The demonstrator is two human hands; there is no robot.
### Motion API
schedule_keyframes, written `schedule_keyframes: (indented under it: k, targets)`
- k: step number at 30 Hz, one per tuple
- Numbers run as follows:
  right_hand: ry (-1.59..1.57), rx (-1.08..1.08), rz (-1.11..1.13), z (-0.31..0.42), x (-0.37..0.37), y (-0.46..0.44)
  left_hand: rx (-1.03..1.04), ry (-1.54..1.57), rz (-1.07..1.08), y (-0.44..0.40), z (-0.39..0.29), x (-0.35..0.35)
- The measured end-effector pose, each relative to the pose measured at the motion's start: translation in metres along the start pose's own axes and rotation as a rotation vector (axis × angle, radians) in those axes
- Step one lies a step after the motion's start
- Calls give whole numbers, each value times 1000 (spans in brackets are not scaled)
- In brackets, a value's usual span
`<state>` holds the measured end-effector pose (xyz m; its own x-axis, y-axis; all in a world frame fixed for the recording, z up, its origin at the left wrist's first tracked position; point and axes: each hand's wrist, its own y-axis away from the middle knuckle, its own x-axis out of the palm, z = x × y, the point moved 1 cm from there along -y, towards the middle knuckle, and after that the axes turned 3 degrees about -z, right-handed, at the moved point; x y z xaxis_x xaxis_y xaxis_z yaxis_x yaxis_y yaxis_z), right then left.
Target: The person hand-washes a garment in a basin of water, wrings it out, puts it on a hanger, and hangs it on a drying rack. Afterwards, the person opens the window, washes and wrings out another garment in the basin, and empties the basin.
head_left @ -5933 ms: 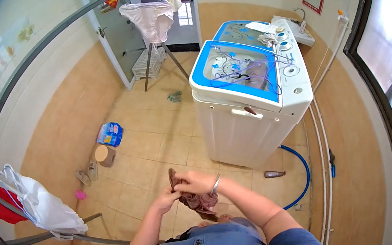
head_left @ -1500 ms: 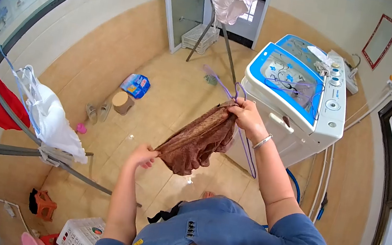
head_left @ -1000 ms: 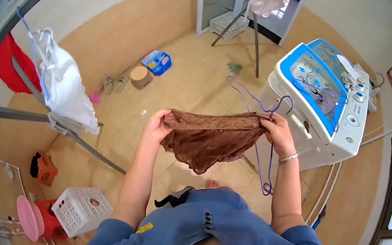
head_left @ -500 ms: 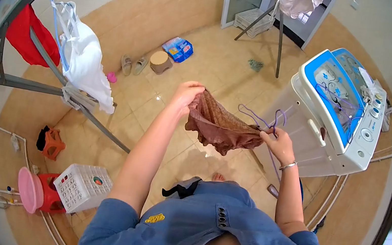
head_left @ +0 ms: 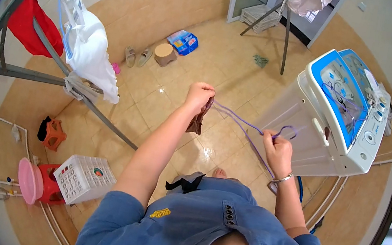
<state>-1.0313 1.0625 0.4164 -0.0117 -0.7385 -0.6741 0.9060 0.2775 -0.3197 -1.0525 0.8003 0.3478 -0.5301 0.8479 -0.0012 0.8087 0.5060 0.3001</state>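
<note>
My left hand (head_left: 199,96) is closed on a bunched brown garment (head_left: 199,122), lacy-looking and hanging down in a narrow bundle. The garment's exact kind cannot be made out. In my right hand (head_left: 279,153) is a purple wire hanger (head_left: 240,118), gripped near its hook, which sticks out to the right. One end of the hanger reaches to the brown garment at my left hand; whether it lies inside the cloth is hidden. The other end slants down toward my right wrist.
A washing machine (head_left: 308,125) stands at the right, with more purple hangers on its lid. White and red clothes hang on a grey rack (head_left: 24,76) at the left. A white basket (head_left: 85,182), a pink basin (head_left: 30,181) and a small stool (head_left: 164,55) are on the floor side.
My right hand has let go of the garment's right corner and keeps the hanger. The garment, earlier stretched between both hands, now hangs from my left hand alone.
</note>
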Motion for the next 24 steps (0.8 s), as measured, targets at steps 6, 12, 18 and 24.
schedule_keyframes:
  k: [6,12,18,24]
  targets:
    - [50,-11,100,18,20,0,160,-113,-34,7,8,1]
    - [-2,-31,106,15,64,-8,282,-274,186,40,-6,24]
    - [-366,57,58,-20,111,-27,503,-290,513,77,-29,45]
    - [-564,295,154,-7,86,-58,680,-586,57,81,4,36]
